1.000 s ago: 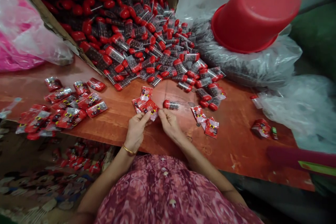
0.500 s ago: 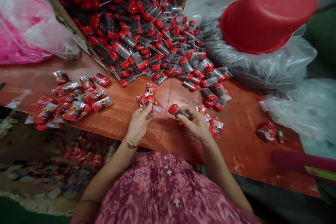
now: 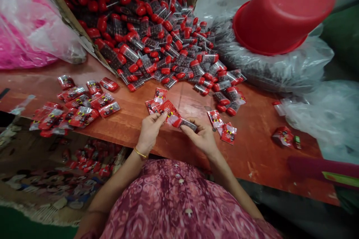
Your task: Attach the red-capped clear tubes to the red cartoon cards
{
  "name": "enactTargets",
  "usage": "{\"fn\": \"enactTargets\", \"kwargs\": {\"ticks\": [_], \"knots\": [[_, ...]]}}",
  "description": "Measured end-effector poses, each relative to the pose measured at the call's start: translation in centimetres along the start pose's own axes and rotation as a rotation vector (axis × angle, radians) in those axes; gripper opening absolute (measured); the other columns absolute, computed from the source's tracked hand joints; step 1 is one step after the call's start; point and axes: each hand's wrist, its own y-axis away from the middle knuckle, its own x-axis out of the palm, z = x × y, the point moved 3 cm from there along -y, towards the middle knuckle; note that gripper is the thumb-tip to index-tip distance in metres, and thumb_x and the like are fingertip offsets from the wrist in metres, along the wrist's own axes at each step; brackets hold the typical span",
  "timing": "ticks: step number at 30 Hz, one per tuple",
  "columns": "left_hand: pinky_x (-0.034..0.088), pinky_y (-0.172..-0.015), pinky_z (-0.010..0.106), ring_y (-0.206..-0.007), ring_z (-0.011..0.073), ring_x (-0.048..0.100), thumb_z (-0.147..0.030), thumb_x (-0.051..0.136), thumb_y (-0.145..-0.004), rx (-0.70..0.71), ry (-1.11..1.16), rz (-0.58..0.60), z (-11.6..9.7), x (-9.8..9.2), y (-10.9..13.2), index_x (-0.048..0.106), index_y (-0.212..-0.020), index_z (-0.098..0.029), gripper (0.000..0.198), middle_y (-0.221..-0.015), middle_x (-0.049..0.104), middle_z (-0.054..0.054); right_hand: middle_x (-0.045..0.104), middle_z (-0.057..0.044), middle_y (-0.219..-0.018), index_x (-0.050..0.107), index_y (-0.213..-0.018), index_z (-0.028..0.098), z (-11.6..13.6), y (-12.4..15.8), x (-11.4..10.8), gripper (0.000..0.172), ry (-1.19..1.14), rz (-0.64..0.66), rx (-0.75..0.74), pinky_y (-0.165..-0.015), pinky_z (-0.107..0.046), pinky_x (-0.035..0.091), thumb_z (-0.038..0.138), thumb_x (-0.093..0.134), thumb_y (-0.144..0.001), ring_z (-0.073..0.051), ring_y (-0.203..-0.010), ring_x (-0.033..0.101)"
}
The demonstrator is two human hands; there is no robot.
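Observation:
My left hand (image 3: 151,129) pinches a red printed packet (image 3: 169,111) at its lower left edge. In my right hand (image 3: 201,134) is a clear tube with dark contents (image 3: 188,124); its red capped end meets the packet's lower right side. Whether that end is inside the packet I cannot tell. Beyond my left hand lie flat red packets (image 3: 160,95). More flat packets (image 3: 228,133) rest just right of my right hand. A large heap of red-capped tubes (image 3: 168,44) spills from a cardboard box (image 3: 110,68) onto the table (image 3: 134,108).
Filled red packets (image 3: 81,115) are piled at the left. A red bucket (image 3: 283,15) sits upside down on a plastic bag (image 3: 269,69). A pink bag (image 3: 25,26) stands at far left; a purple object (image 3: 311,168) is at right.
My right hand has moved slightly left, bringing the tube's red end against the packet. The packet in my left hand now stretches toward the tube, more of it showing.

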Motion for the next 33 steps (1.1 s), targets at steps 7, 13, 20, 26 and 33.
{"fn": "enactTargets", "kwargs": {"ticks": [7,13,20,26,33], "knots": [[0.035,-0.055,0.021,-0.053,0.0065,0.045,-0.042,0.077,-0.056,0.109,-0.062,-0.042,0.4,-0.1,-0.2,0.061,-0.056,-0.013,0.032,-0.054,0.056,-0.004,0.056,0.001,-0.063,0.063,-0.078,0.016,-0.7,1.1,0.7,0.02,0.081,0.019,0.016,-0.051,-0.021,0.038,0.036,0.06,-0.074,-0.011,-0.055,0.047],[0.041,-0.062,0.023,-0.056,0.0084,0.05,-0.051,0.078,-0.049,-0.001,-0.017,-0.064,0.0,-0.3,-0.4,0.061,-0.056,-0.013,0.041,-0.058,0.059,-0.002,0.057,0.001,-0.061,0.064,-0.075,0.016,0.1,1.5,0.2,0.02,0.14,-0.002,0.011,-0.049,-0.021,0.037,0.036,0.06,-0.074,-0.01,-0.053,0.046],[0.044,-0.068,0.025,-0.06,0.0104,0.053,-0.056,0.078,-0.044,-0.051,-0.022,-0.027,-0.3,0.0,-0.3,0.065,-0.058,-0.014,0.046,-0.059,0.062,-0.001,0.058,0.001,-0.062,0.064,-0.078,0.017,-0.3,1.3,0.1,0.019,0.08,-0.021,0.016,-0.05,-0.021,0.038,0.035,0.062,-0.073,-0.01,-0.053,0.047],[0.043,-0.066,0.025,-0.062,0.0116,0.054,-0.054,0.079,-0.042,-0.081,0.014,0.018,-1.1,0.2,-0.2,0.065,-0.059,-0.014,0.046,-0.059,0.061,-0.001,0.06,0.0,-0.065,0.064,-0.081,0.017,-1.2,1.1,0.2,0.021,0.017,-0.057,0.051,-0.052,-0.022,0.04,0.037,0.063,-0.074,-0.011,-0.055,0.05],[0.041,-0.065,0.024,-0.06,0.011,0.05,-0.053,0.074,-0.055,-0.002,-0.06,0.036,-0.5,-0.2,-0.6,0.062,-0.058,-0.015,0.04,-0.057,0.056,-0.002,0.058,0.001,-0.061,0.064,-0.079,0.017,-0.2,1.5,0.0,0.019,0.015,-0.036,0.025,-0.05,-0.022,0.038,0.035,0.063,-0.073,-0.01,-0.052,0.046]]}}
